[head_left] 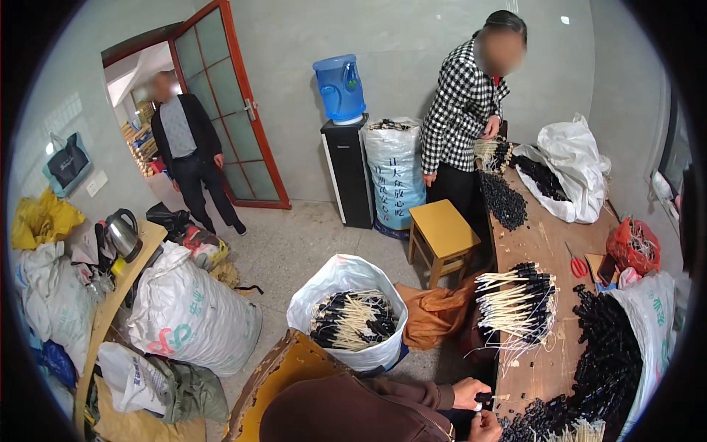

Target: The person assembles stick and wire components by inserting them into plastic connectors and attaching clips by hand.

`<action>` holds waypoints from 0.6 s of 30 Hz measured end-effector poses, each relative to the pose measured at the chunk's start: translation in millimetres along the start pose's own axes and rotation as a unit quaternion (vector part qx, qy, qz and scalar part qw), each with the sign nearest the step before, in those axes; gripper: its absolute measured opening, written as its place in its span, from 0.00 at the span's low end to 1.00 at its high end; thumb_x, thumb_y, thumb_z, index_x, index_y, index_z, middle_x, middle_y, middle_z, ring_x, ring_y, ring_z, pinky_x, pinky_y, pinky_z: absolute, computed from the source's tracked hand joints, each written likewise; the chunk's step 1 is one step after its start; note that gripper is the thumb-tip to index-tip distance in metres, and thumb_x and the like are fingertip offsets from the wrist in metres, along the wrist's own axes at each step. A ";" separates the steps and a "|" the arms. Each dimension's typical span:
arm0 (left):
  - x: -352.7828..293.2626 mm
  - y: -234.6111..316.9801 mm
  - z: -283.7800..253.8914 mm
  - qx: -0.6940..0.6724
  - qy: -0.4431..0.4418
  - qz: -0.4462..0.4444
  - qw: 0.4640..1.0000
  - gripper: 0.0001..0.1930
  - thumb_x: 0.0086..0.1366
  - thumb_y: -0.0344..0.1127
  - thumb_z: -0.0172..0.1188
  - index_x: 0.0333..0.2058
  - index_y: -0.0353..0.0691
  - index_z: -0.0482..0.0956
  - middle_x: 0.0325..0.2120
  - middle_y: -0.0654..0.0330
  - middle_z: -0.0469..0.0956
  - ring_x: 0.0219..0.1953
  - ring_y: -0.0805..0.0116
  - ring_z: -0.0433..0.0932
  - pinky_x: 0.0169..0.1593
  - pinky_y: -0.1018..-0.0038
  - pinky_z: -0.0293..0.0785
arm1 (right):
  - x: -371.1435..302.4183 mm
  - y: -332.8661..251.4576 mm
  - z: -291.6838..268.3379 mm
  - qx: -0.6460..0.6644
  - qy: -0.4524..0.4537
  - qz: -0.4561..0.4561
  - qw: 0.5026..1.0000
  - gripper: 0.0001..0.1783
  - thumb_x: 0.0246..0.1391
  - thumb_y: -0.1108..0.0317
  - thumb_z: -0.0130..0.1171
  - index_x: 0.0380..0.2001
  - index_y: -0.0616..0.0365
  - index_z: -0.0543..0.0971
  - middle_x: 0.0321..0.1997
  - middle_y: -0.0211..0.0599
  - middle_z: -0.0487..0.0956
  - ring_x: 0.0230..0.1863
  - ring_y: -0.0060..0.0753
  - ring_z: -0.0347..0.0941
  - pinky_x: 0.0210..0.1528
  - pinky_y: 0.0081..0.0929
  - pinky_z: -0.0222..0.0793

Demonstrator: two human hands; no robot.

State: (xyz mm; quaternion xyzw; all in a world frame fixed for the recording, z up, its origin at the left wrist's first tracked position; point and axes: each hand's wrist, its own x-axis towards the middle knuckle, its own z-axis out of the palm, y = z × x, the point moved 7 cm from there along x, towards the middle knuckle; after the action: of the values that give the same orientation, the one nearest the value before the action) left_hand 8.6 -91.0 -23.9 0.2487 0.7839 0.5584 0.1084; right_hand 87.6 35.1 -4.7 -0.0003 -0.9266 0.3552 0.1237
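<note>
At the table's near edge, my left hand (pixel 468 393) is closed on a small black plastic piece (pixel 484 398). Just below it, my right hand (pixel 485 426) is pinched by a small white bit; what it holds is too small to make out. Both brown sleeves come in from the lower edge. Close by on the wooden table (pixel 541 368) lies a bundle of cream sticks with black ends (pixel 515 303), thin white strands trailing from it. Loose black plastic pieces (pixel 607 353) are heaped to the right, spilling from a white woven sack (pixel 648 324).
A white sack of similar sticks (pixel 346 269) stands left of the table, near a yellow stool (pixel 444 228). Red-handled scissors (pixel 577 261) lie on the table. One person (pixel 464 103) stands at its far end; another (pixel 188 140) is by the open door (pixel 228 103).
</note>
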 end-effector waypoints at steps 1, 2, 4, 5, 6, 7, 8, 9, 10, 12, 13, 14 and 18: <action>-1.7 0.5 0.5 -0.026 0.004 0.001 1.000 0.10 0.47 0.30 0.63 0.30 0.37 0.75 0.20 0.50 0.75 0.25 0.52 0.77 0.29 0.65 0.68 | -0.9 1.0 0.1 0.013 -0.005 0.002 1.000 0.10 0.50 0.57 0.63 0.33 0.46 0.84 0.23 0.39 0.80 0.24 0.42 0.77 0.27 0.36 0.71; -1.0 -0.3 0.7 -0.051 0.001 0.006 0.999 0.12 0.45 0.30 0.64 0.30 0.34 0.74 0.20 0.49 0.74 0.25 0.51 0.76 0.30 0.65 0.68 | -2.5 3.5 2.0 -0.009 0.002 -0.014 1.000 0.10 0.50 0.56 0.64 0.33 0.46 0.84 0.24 0.39 0.81 0.24 0.41 0.77 0.27 0.36 0.71; -1.0 -3.4 4.5 -0.020 -0.007 -0.001 1.000 0.12 0.44 0.28 0.63 0.30 0.35 0.74 0.20 0.50 0.74 0.25 0.53 0.76 0.31 0.66 0.68 | -3.3 0.6 -0.5 -0.005 0.013 -0.022 1.000 0.10 0.50 0.57 0.64 0.33 0.46 0.84 0.24 0.38 0.81 0.24 0.41 0.77 0.28 0.36 0.72; -0.5 -5.8 2.1 -0.017 -0.010 -0.010 1.000 0.12 0.44 0.28 0.63 0.30 0.35 0.74 0.20 0.50 0.74 0.25 0.54 0.76 0.31 0.66 0.68 | -1.4 -2.7 -0.7 -0.005 0.007 -0.028 1.000 0.09 0.50 0.57 0.64 0.33 0.46 0.84 0.25 0.39 0.81 0.25 0.41 0.78 0.28 0.36 0.72; -2.4 -5.2 1.0 -0.018 -0.013 -0.023 0.999 0.12 0.44 0.28 0.63 0.31 0.35 0.75 0.20 0.50 0.74 0.25 0.55 0.77 0.31 0.67 0.69 | -2.4 -3.2 0.6 -0.012 0.001 -0.001 1.000 0.10 0.50 0.57 0.63 0.34 0.46 0.84 0.26 0.40 0.81 0.25 0.43 0.78 0.29 0.37 0.72; -2.2 -4.5 1.8 -0.021 -0.013 -0.023 0.999 0.12 0.44 0.28 0.63 0.31 0.35 0.75 0.20 0.50 0.74 0.25 0.55 0.77 0.31 0.67 0.69 | -2.1 -7.8 -1.9 -0.011 -0.002 0.002 1.000 0.10 0.51 0.56 0.63 0.33 0.46 0.84 0.26 0.40 0.81 0.26 0.44 0.78 0.29 0.37 0.72; -2.2 -4.5 2.5 -0.034 -0.011 -0.026 0.999 0.12 0.44 0.28 0.63 0.31 0.35 0.75 0.20 0.51 0.75 0.25 0.57 0.77 0.31 0.67 0.69 | -2.0 -10.1 -4.7 -0.010 -0.007 0.005 1.000 0.10 0.51 0.56 0.62 0.33 0.47 0.84 0.27 0.41 0.81 0.26 0.45 0.78 0.29 0.38 0.72; -1.6 -3.8 0.0 -0.044 -0.009 -0.028 0.999 0.13 0.44 0.28 0.64 0.31 0.35 0.76 0.20 0.52 0.75 0.25 0.59 0.78 0.31 0.68 0.69 | -1.1 -10.1 -4.2 -0.011 -0.008 0.005 1.000 0.10 0.51 0.56 0.62 0.33 0.47 0.84 0.27 0.41 0.81 0.26 0.45 0.78 0.29 0.38 0.72; -1.3 -2.2 -2.2 -0.046 -0.009 -0.030 0.998 0.13 0.44 0.28 0.64 0.31 0.35 0.76 0.20 0.52 0.75 0.25 0.59 0.78 0.31 0.68 0.69 | -0.2 -11.2 -4.4 -0.017 0.002 -0.008 1.000 0.10 0.52 0.56 0.62 0.33 0.47 0.84 0.27 0.41 0.81 0.26 0.46 0.78 0.29 0.38 0.72; -1.0 2.5 -3.7 -0.041 -0.017 -0.021 0.999 0.13 0.44 0.28 0.64 0.32 0.36 0.77 0.20 0.53 0.76 0.25 0.60 0.78 0.31 0.68 0.70 | 1.2 -15.1 -5.9 -0.022 0.009 -0.020 1.000 0.11 0.52 0.55 0.61 0.33 0.47 0.84 0.27 0.41 0.81 0.26 0.46 0.78 0.29 0.38 0.72; -0.6 -0.4 -2.3 -0.043 -0.020 -0.023 0.999 0.12 0.44 0.28 0.64 0.31 0.37 0.78 0.21 0.54 0.77 0.26 0.60 0.78 0.31 0.69 0.70 | 2.1 -18.3 -6.9 -0.018 0.012 -0.017 1.000 0.11 0.52 0.55 0.61 0.33 0.47 0.84 0.27 0.41 0.81 0.26 0.46 0.78 0.29 0.38 0.72; -0.2 -0.3 -2.1 -0.044 -0.020 -0.025 0.998 0.12 0.44 0.28 0.64 0.31 0.37 0.78 0.21 0.54 0.77 0.26 0.60 0.78 0.31 0.69 0.70 | 2.0 -19.4 -7.7 -0.014 0.014 -0.014 1.000 0.10 0.53 0.55 0.61 0.33 0.47 0.84 0.27 0.41 0.81 0.27 0.46 0.78 0.29 0.38 0.72; 0.6 0.6 0.2 -0.030 -0.027 -0.031 0.999 0.12 0.45 0.29 0.65 0.31 0.38 0.78 0.20 0.55 0.76 0.25 0.61 0.77 0.30 0.69 0.70 | -0.1 -12.6 -7.4 -0.014 0.007 -0.003 1.000 0.12 0.53 0.55 0.61 0.34 0.48 0.83 0.28 0.41 0.82 0.27 0.46 0.78 0.30 0.37 0.73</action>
State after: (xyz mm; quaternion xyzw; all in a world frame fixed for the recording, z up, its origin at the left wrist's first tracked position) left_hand 8.4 -90.4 -23.3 0.2362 0.7707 0.5713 0.1545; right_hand 90.5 30.5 8.9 -0.0021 -0.9306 0.3418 0.1312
